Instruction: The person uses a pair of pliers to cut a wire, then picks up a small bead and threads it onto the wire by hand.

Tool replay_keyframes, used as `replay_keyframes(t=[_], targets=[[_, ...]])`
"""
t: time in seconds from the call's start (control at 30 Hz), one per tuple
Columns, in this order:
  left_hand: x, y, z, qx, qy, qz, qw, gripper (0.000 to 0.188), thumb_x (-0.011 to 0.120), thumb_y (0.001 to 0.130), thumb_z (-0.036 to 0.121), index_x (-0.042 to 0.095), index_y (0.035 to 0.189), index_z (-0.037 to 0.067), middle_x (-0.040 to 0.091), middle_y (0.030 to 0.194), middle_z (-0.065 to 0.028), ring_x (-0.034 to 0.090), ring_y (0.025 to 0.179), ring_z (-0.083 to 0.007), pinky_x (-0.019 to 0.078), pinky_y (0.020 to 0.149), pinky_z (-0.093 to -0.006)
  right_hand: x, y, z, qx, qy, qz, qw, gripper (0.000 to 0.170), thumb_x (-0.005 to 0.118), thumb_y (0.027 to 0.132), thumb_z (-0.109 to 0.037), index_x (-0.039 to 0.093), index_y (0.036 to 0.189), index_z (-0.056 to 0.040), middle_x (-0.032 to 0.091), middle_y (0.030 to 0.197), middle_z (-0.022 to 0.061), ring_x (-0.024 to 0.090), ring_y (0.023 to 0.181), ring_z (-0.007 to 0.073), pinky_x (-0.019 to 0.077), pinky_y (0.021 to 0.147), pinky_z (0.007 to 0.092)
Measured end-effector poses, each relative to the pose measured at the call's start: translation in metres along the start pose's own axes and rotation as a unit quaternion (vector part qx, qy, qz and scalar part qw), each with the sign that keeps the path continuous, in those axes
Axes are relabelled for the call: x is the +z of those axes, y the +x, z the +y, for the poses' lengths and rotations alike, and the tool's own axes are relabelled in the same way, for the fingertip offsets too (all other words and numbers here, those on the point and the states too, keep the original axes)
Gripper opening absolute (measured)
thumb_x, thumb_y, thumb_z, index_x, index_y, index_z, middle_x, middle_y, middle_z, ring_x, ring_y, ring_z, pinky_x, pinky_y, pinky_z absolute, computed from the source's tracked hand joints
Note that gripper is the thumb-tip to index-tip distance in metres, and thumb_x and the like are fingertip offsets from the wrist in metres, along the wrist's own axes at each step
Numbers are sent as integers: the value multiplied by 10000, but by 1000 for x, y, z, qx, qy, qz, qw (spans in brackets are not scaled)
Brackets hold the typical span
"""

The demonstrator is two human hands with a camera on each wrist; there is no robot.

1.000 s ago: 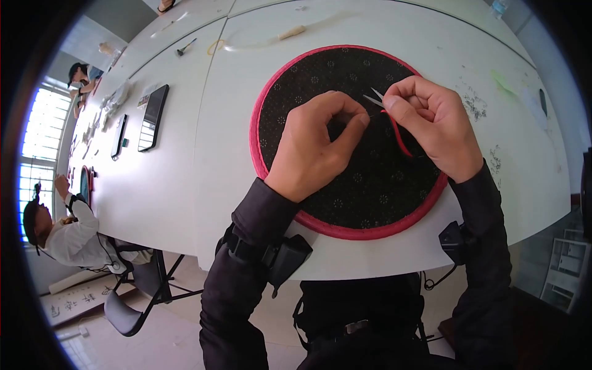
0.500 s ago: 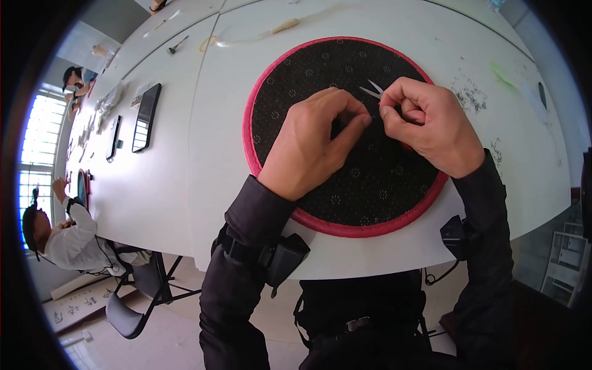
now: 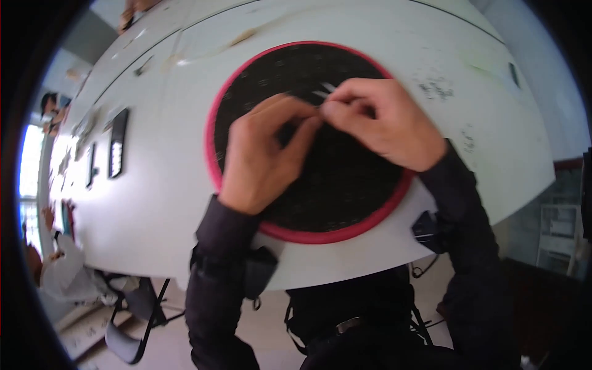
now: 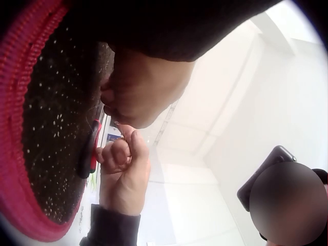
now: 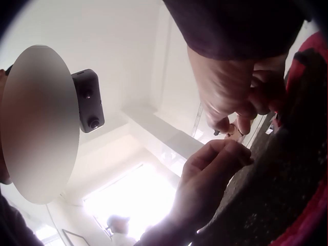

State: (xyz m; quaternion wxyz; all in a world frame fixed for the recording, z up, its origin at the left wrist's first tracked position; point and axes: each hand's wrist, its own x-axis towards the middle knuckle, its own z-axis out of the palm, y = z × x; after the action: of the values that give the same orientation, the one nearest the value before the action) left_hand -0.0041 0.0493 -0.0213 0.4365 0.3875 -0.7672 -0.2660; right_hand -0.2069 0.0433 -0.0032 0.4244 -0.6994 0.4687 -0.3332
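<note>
In the head view my left hand (image 3: 268, 148) and right hand (image 3: 385, 120) meet fingertip to fingertip over a round dark mat (image 3: 345, 191) with a pink-red rim. Each hand has thumb and forefinger pressed together. A thin strand (image 4: 118, 124) shows between them in the left wrist view; its kind I cannot tell. A tool lies on the mat, partly behind my right hand: two pointed silver tips (image 3: 320, 94) stick out in the head view, and its red-and-black handle (image 4: 94, 148) shows in the left wrist view.
Small dark bits (image 3: 436, 88) are scattered on the white table right of the mat. A black phone-like slab (image 3: 118, 143) lies to the left. Farther back are a wooden-handled tool (image 3: 243, 37) and a small brush-like item (image 3: 143, 66). Another person (image 3: 68, 268) sits at far left.
The head view has shifted, so mat and hands appear farther left. My fingertips have come closer together. The tool's red handle, visible a second ago, is now covered by my right hand.
</note>
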Motion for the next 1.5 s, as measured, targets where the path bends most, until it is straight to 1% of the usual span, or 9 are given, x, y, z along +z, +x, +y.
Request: replay_keyframes(t=[0.07, 0.13, 0.27, 0.37, 0.57, 0.67, 1.1, 1.2, 1.5], targets=[[-1, 1, -1, 4, 2, -2, 1000, 53, 684, 833, -19, 657, 879, -23, 657, 830, -129, 655, 768, -255, 488, 683, -324, 1, 0, -2, 15, 11, 5, 1000, 249, 698, 880, -228, 700, 903, 20, 600, 617, 33, 532, 547, 88, 436, 534, 276], [-2, 2, 5, -31, 0, -6, 999, 47, 681, 836, -21, 653, 873, -26, 664, 837, -124, 657, 771, -248, 492, 713, -318, 0, 1, -3, 37, 27, -35, 998, 183, 678, 938, -174, 676, 944, 10, 548, 676, -66, 449, 605, 3, 354, 527, 204], [-3, 2, 5, -28, 14, -11, 999, 42, 679, 843, -21, 655, 875, -33, 670, 837, -120, 658, 774, -237, 495, 723, -309, -1, 1, -6, 46, 21, -42, 998, 173, 673, 935, -162, 673, 934, 11, 547, 675, -65, 450, 605, 4, 356, 526, 203], [-1, 0, 1, -27, -7, -5, 1000, 47, 681, 844, -19, 659, 883, -33, 671, 839, -125, 661, 786, -232, 500, 727, -310, 4, 1, -1, 34, 49, -4, 998, 202, 695, 862, -180, 688, 865, 22, 588, 596, 25, 526, 543, 82, 424, 523, 263], [-1, 0, 0, -21, -27, 17, 999, 154, 689, 804, -1, 677, 957, -12, 679, 919, -134, 681, 871, -250, 533, 799, -333, 0, 0, -11, 63, 50, -19, 997, 197, 648, 938, -159, 671, 894, 32, 565, 648, -40, 464, 579, 15, 373, 519, 212], [-6, 0, 3, -13, -15, -17, 1000, 184, 681, 848, -7, 668, 1032, -12, 680, 1022, -97, 656, 981, -184, 501, 921, -312, 1, -1, -12, 66, 56, -19, 996, 188, 644, 947, -161, 670, 909, 21, 568, 665, -45, 469, 594, 13, 380, 536, 208], [-4, 0, 2, -57, -3, -16, 998, 93, 717, 872, 46, 687, 932, -18, 702, 897, -75, 665, 866, -145, 513, 822, -276, 0, -2, -11, 63, 33, -31, 997, 203, 647, 960, -187, 673, 940, 13, 574, 677, -42, 468, 604, 16, 382, 549, 207], [-4, 0, 3, -64, -2, -14, 998, 96, 715, 879, 58, 686, 926, -20, 701, 884, -70, 658, 859, -136, 510, 822, -272, 3, 0, 0, 16, 35, -5, 999, 205, 650, 959, -188, 677, 928, 12, 567, 672, -45, 466, 599, 15, 379, 542, 205], [-4, -1, 6, -84, -16, -23, 996, 100, 710, 880, 65, 688, 933, -17, 701, 883, -70, 654, 852, -134, 507, 821, -273, 0, -2, -10, 66, 37, -24, 997, 199, 644, 955, -178, 677, 917, 15, 556, 665, -48, 464, 591, 15, 381, 532, 203]])
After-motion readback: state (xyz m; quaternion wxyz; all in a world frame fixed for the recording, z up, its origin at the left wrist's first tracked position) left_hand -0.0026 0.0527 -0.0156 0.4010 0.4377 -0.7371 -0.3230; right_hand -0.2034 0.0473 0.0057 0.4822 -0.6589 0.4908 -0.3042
